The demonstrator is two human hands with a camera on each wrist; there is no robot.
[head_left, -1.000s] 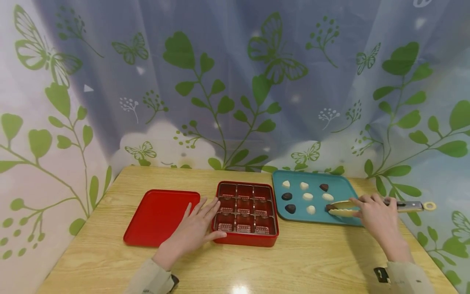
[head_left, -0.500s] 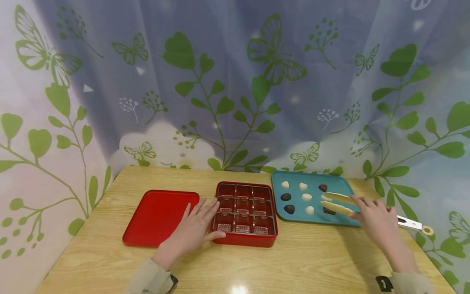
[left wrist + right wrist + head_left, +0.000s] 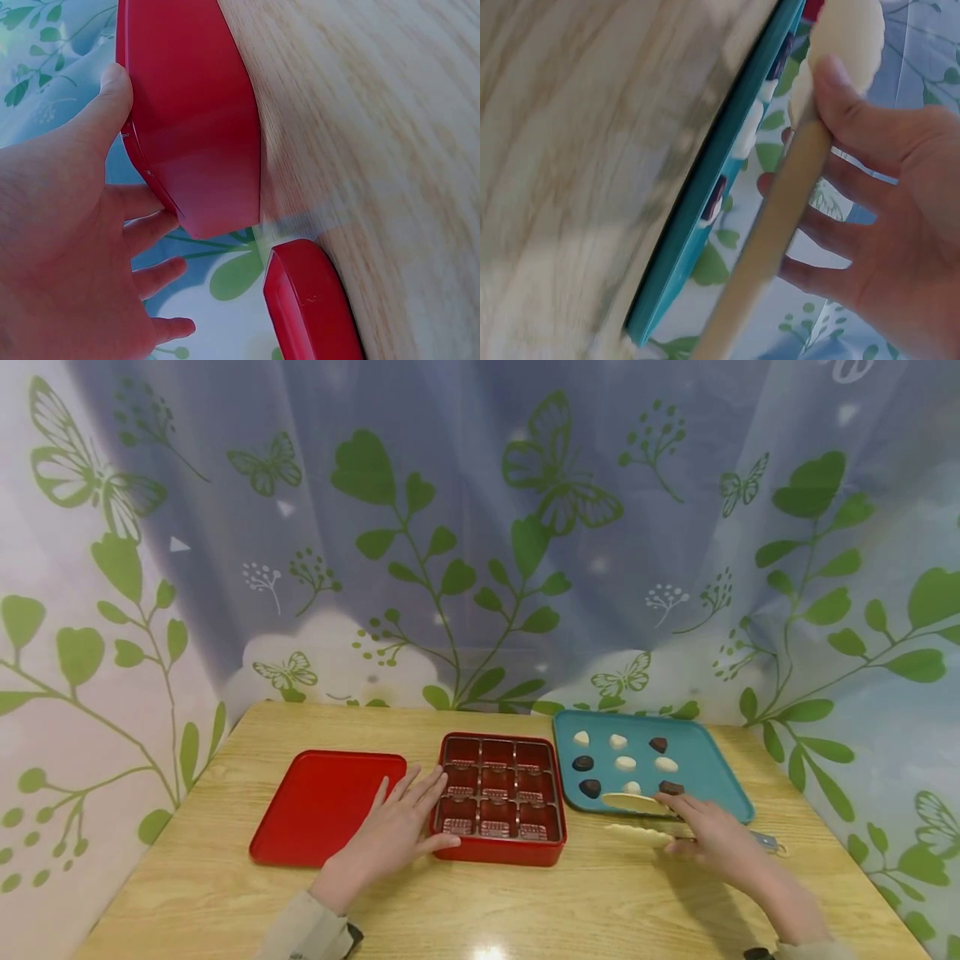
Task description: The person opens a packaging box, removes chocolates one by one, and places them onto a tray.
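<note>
My left hand lies with spread fingers against the left side of a red box that has a grid of compartments, none with anything in it. In the left wrist view, its thumb and fingertips touch the rim of the red box. My right hand grips a pair of tongs with cream, scalloped ends. The tongs' ends stand apart with nothing between them, over the front edge of a teal tray. Several chocolates, dark ones such as the dark chocolate and white ones such as the white chocolate, lie on this tray.
A red lid lies left of the box, partly behind my left hand. The wooden table carries everything. Behind it hangs a curtain with leaves and butterflies.
A second ago the tongs were around the dark chocolate at the tray's front right. They have come off it and moved left and nearer, leaving it on the tray. My left hand has stayed put.
</note>
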